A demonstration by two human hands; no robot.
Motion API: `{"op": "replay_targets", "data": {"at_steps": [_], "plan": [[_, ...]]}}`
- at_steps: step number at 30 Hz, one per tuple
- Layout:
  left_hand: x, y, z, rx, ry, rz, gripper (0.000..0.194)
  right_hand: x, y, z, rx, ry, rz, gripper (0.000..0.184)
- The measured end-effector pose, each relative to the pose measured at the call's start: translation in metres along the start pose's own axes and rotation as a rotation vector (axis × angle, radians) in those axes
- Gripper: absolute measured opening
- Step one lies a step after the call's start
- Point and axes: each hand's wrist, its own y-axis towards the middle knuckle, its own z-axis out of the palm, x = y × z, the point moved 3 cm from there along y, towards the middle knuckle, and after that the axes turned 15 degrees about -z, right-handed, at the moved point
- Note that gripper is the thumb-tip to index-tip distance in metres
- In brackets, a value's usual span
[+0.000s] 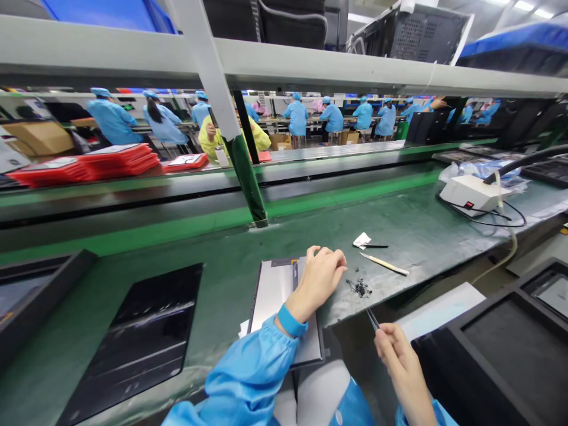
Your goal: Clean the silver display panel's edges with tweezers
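My left hand (317, 277), fingers curled downward, lies over the upper right part of a flat silver-backed display panel (274, 296). What its fingertips close on is hidden beneath the hand. The panel rests at the bench's front edge, with a dark strip and a small ribbon connector (294, 269) along its far end. A pair of tweezers (373, 319) is pinched in my right hand (399, 358), low and to the right, in front of the bench edge. Between the hands, a small heap of black scraps (360, 288) lies on the green bench (226, 254).
A black glass panel (146, 331) lies at left beside a black tray (48, 284). A pale-handled tool (384, 263) and a black stick with white paper (362, 240) lie beyond the scraps. A white box (470, 192) with cables, a post (248, 177) and black trays (510, 355) stand around.
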Motion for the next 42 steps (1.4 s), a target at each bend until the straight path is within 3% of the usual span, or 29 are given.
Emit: {"op": "replay_targets", "data": {"at_steps": [5,8,10,11,14,17,20,25,30,42], "plan": [[0.017,-0.029,-0.029,-0.012,0.069,0.013,0.003,0.01,-0.003,0.004,0.063,-0.074,-0.007,0.046],[0.028,-0.06,-0.031,-0.031,0.125,0.015,0.014,0.016,-0.004,0.009,0.166,-0.062,-0.036,0.042],[0.034,-0.085,-0.021,-0.041,0.15,0.028,0.006,0.02,-0.006,0.014,0.268,-0.065,-0.052,0.037],[0.037,-0.099,-0.014,-0.041,0.16,0.049,0.013,0.022,-0.006,0.016,0.313,-0.084,-0.061,0.034],[0.041,-0.136,0.01,-0.183,0.266,0.155,0.057,0.028,-0.005,0.021,0.388,-0.164,-0.105,0.03],[0.045,-0.157,0.025,-0.215,0.315,0.17,0.05,0.036,-0.001,0.028,0.427,-0.205,-0.191,0.026],[0.052,-0.168,0.021,-0.207,0.296,0.225,0.049,0.044,0.003,0.036,0.47,-0.245,-0.275,0.023],[0.075,-0.19,-0.002,-0.2,0.254,0.225,0.054,0.049,-0.001,0.054,0.551,-0.285,-0.368,0.021],[0.093,-0.207,-0.016,-0.197,0.18,0.205,0.048,0.047,-0.018,0.071,0.591,-0.297,-0.38,0.024],[0.099,-0.212,-0.013,-0.218,0.035,0.161,0.053,0.054,-0.028,0.089,0.543,-0.373,-0.522,0.023]]}}
